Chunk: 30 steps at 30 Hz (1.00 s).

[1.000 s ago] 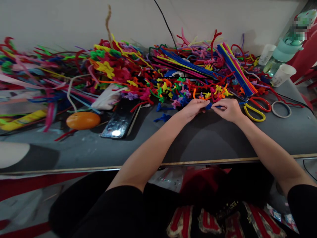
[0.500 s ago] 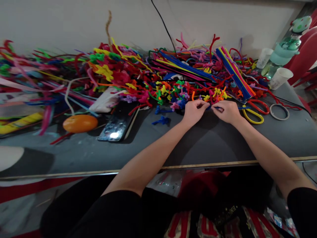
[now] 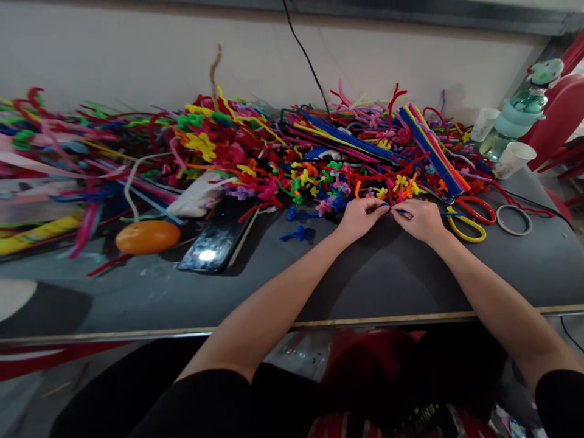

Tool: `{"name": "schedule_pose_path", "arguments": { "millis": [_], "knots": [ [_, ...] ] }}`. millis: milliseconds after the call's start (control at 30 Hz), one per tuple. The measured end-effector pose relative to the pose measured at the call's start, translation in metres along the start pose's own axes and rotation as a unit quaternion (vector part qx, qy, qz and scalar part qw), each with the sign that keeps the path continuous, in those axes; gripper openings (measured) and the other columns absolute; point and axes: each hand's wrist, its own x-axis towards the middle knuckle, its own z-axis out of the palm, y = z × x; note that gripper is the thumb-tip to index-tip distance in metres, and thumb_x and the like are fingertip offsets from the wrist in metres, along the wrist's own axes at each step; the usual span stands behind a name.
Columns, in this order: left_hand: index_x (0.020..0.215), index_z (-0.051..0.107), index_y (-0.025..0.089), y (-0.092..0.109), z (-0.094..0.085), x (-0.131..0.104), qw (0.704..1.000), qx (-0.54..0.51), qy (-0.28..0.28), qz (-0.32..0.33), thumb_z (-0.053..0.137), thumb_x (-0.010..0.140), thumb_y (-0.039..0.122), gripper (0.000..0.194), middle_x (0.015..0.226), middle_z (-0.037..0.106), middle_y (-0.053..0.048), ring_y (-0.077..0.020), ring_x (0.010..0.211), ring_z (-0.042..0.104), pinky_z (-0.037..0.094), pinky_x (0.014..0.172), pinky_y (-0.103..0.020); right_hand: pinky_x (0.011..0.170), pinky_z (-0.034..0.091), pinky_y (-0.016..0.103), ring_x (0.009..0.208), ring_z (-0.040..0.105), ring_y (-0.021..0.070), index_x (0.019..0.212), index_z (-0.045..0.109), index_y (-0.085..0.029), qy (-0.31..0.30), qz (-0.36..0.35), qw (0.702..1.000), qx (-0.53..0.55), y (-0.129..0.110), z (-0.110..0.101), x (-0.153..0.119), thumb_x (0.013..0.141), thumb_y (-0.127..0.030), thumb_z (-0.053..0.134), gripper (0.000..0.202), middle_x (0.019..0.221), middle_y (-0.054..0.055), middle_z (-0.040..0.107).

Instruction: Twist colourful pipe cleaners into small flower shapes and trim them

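Left hand (image 3: 360, 217) and right hand (image 3: 420, 219) close together over the grey table (image 3: 374, 274), just in front of the heap of pipe cleaners (image 3: 292, 152). Between them a blue pipe cleaner (image 3: 396, 210), pinched at each end: left thumb and forefinger pressed together on its left tip, right thumb and forefinger pressed on the stretch just right of that, remaining fingers of both hands curled in. A thin blue length showing past the right hand toward the scissors. Both forearms bare, reaching out from black sleeves at the near table edge.

Just right of the right hand, red and yellow scissors (image 3: 472, 217) lying flat, and beyond them a ring of clear tape (image 3: 514, 219). Further right and back, two white paper cups (image 3: 513, 159) and a pale green water bottle (image 3: 513, 121) near the wall. Left of the left hand, two small blue twisted pieces (image 3: 297, 233) on bare table, apart from the hands. Further left a dark phone (image 3: 214, 238) with a lit spot on its screen, lying flat, and an orange oval object (image 3: 148, 236) beside it. Straight bundles of blue, yellow and pink pipe cleaners leaning across the back of the heap, with small finished flower shapes in yellow, green and purple scattered along its front edge, near the fingers
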Motion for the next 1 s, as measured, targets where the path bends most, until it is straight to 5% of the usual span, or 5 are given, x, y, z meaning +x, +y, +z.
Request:
{"name": "schedule_pose_path", "arguments": {
  "millis": [167,367,500,700,1000],
  "knots": [
    [0.076,0.069,0.016,-0.003,0.000,0.001,0.998,-0.033,0.043,-0.025,0.066,0.081,0.042,0.027,0.074,0.072,-0.004,-0.0128,0.066,0.060,0.048,0.064,-0.025,0.071,0.050,0.030,0.082,0.072,0.0196,0.099,0.078,-0.022,0.041,0.009,0.999,0.015,0.009,-0.006,0.003,0.095,-0.028,0.056,0.023,0.094,0.006,0.079],
    [0.085,0.072,0.015,-0.002,0.001,0.000,0.996,-0.082,-0.029,-0.029,0.068,0.082,0.035,0.021,0.078,0.073,-0.004,-0.0115,0.066,0.062,0.050,0.067,-0.024,0.079,0.056,0.034,0.083,0.073,0.0201,0.095,0.072,-0.019,0.136,0.106,0.971,0.167,0.015,-0.001,0.007,0.090,-0.028,0.060,0.015,0.090,0.006,0.077],
    [0.087,0.075,0.016,0.000,0.002,-0.001,0.997,-0.069,-0.028,-0.021,0.070,0.081,0.032,0.018,0.082,0.076,-0.004,-0.0135,0.071,0.067,0.052,0.070,-0.025,0.077,0.057,0.033,0.079,0.072,0.0186,0.089,0.073,-0.019,0.120,0.106,0.958,0.237,0.004,0.004,0.006,0.089,-0.029,0.062,0.015,0.086,0.006,0.077],
    [0.086,0.076,0.016,-0.001,0.004,-0.003,0.995,-0.094,0.016,-0.012,0.073,0.078,0.035,0.021,0.084,0.078,-0.006,-0.0162,0.076,0.070,0.053,0.071,-0.027,0.079,0.056,0.034,0.083,0.073,0.0204,0.090,0.075,-0.020,0.057,0.047,0.978,0.197,-0.005,0.005,0.004,0.083,-0.019,0.060,0.016,0.092,0.007,0.079],
    [0.081,0.072,0.016,0.007,0.004,-0.006,0.989,-0.128,0.065,-0.034,0.078,0.071,0.045,0.031,0.078,0.075,-0.006,-0.0146,0.069,0.066,0.052,0.066,-0.027,0.073,0.056,0.032,0.076,0.071,0.0181,0.086,0.074,-0.020,0.071,0.055,0.963,0.254,-0.010,0.002,0.004,0.086,-0.031,0.062,0.017,0.086,0.006,0.078]
  ]
}}
